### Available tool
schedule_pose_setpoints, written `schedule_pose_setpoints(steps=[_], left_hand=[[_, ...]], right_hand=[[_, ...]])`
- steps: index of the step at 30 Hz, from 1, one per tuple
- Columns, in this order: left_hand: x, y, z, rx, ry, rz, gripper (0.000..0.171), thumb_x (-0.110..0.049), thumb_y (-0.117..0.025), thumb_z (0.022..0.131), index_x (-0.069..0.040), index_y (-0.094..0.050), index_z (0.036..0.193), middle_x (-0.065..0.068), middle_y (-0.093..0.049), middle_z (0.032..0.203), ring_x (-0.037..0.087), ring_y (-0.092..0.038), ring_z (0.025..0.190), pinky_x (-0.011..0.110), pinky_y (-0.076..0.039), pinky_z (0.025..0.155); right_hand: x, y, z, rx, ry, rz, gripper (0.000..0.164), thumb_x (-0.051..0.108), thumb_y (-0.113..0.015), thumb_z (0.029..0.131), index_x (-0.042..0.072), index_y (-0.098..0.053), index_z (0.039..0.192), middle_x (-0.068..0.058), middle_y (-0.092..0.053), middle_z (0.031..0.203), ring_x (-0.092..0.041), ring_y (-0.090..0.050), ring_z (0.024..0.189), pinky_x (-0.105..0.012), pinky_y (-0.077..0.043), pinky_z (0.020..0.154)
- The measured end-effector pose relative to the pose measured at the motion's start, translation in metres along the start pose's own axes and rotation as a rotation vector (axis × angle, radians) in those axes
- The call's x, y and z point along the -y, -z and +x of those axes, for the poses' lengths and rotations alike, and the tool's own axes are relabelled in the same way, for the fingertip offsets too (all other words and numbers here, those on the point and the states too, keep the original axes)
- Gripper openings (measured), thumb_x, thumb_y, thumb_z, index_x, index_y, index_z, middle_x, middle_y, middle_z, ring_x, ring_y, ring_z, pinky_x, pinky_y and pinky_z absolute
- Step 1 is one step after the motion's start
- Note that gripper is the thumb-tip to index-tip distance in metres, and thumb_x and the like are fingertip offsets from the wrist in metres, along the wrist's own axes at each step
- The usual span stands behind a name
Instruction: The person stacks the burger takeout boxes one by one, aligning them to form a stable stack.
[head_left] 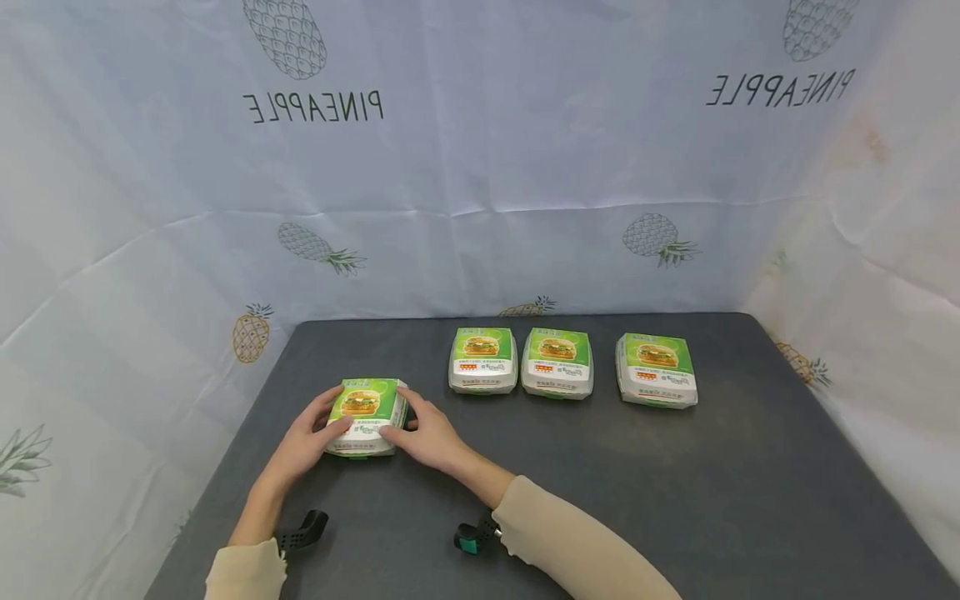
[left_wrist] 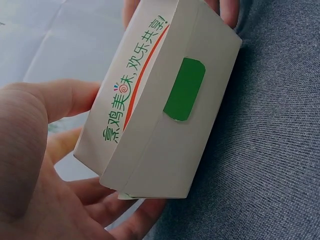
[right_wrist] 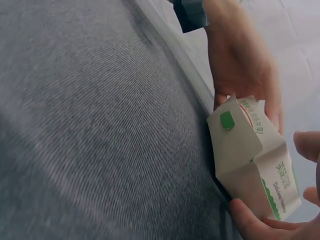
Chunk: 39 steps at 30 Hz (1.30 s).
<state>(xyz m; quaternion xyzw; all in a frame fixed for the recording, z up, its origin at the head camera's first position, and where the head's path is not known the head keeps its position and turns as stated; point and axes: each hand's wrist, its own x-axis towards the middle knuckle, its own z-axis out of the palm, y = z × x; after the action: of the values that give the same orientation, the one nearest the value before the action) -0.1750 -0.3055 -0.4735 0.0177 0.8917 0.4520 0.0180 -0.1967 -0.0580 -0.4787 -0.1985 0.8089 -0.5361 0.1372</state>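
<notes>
A green-and-white burger box, its lid closed and a burger printed on top, sits on the dark table at the left. From its left side my left hand holds it, thumb at the top edge and fingers along the side. My right hand curves round the right side, with fingers at the far corner and the thumb over the top. The green tab on the box shows in the left wrist view. In the right wrist view a fingertip meets the box's lower corner, while the thumb appears slightly apart.
Three matching burger boxes stand along the back: one at the middle, another close beside it, and one farther right. White cloth printed with pineapples hangs behind and around the dark table.
</notes>
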Motion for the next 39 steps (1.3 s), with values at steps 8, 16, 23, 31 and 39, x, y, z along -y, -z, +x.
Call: schedule_pose_setpoints(steps=[8,16,23,31,39], left_hand=[[-0.003,0.0,-0.001,-0.005,0.012,0.015,0.069,-0.037,-0.06,0.104,-0.009,-0.032,0.159,0.028,-0.048,0.147,0.04,-0.052,0.127,0.049,-0.044,0.096],[-0.014,-0.003,-0.005,0.008,0.03,0.004,0.07,-0.04,-0.061,0.103,-0.011,-0.032,0.16,0.025,-0.047,0.149,0.038,-0.051,0.13,0.049,-0.045,0.097],[-0.028,-0.006,-0.006,-0.009,-0.029,-0.015,0.067,-0.043,-0.059,0.104,-0.015,-0.034,0.159,0.021,-0.048,0.147,0.038,-0.049,0.13,0.054,-0.045,0.098],[-0.047,-0.014,-0.008,-0.029,-0.123,0.004,0.065,-0.036,-0.063,0.103,-0.014,-0.037,0.158,0.02,-0.05,0.143,0.039,-0.049,0.127,0.053,-0.049,0.091],[-0.069,-0.024,-0.009,-0.004,-0.172,-0.024,0.062,-0.031,-0.065,0.102,-0.015,-0.039,0.156,0.019,-0.049,0.143,0.039,-0.05,0.126,0.048,-0.051,0.087]], right_hand=[[0.0,-0.003,0.003,-0.009,0.019,0.054,0.066,0.034,-0.068,0.099,0.017,-0.041,0.157,-0.017,-0.052,0.136,-0.026,-0.067,0.108,-0.028,-0.054,0.078],[0.001,0.006,-0.005,-0.036,0.006,0.03,0.065,0.038,-0.068,0.098,0.023,-0.043,0.156,-0.012,-0.052,0.13,-0.023,-0.063,0.107,-0.03,-0.053,0.077],[0.011,0.023,-0.015,-0.056,0.014,0.028,0.065,0.041,-0.068,0.097,0.027,-0.043,0.156,-0.01,-0.052,0.134,-0.026,-0.06,0.113,-0.034,-0.052,0.08],[0.016,0.044,-0.026,-0.065,0.049,0.024,0.067,0.039,-0.069,0.097,0.026,-0.042,0.156,-0.012,-0.046,0.147,-0.032,-0.058,0.121,-0.041,-0.053,0.085],[0.015,0.072,-0.042,-0.045,0.1,0.019,0.066,0.037,-0.068,0.099,0.025,-0.04,0.158,-0.01,-0.039,0.156,-0.032,-0.057,0.122,-0.041,-0.054,0.085]])
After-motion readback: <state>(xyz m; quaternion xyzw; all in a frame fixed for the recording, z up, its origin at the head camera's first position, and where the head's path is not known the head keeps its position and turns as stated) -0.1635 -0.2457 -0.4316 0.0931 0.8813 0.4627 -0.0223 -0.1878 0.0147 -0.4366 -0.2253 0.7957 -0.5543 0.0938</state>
